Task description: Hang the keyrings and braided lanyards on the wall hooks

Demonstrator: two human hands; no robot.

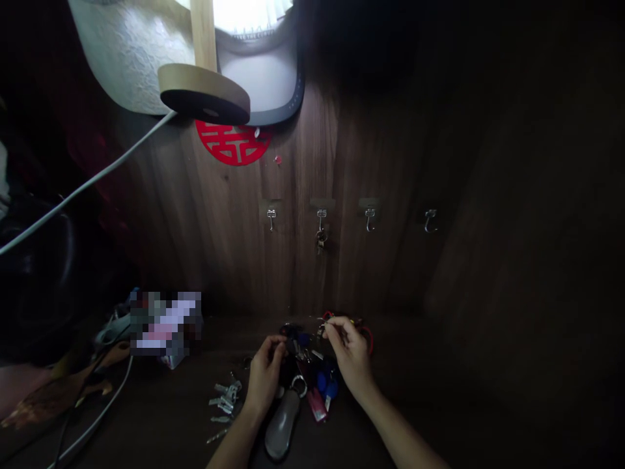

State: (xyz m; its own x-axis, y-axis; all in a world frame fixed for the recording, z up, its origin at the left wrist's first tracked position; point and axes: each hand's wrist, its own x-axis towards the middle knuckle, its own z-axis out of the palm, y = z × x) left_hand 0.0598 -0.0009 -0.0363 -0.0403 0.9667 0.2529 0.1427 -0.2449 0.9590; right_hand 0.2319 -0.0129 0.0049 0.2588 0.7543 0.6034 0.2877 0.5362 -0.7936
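Silver keys (pixel 226 400) — teeth blurred, indistinct.

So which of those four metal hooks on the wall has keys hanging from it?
The second hook from the left: a small bunch of keys dangles from it, and it is the only one of the four with anything visibly hung on it.

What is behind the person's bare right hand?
Behind the bare right hand, a thin, curved red strip shows just right of it, with a small yellow patch near the knuckles. The hand covers whatever lies between, so what the strip belongs to cannot be seen.
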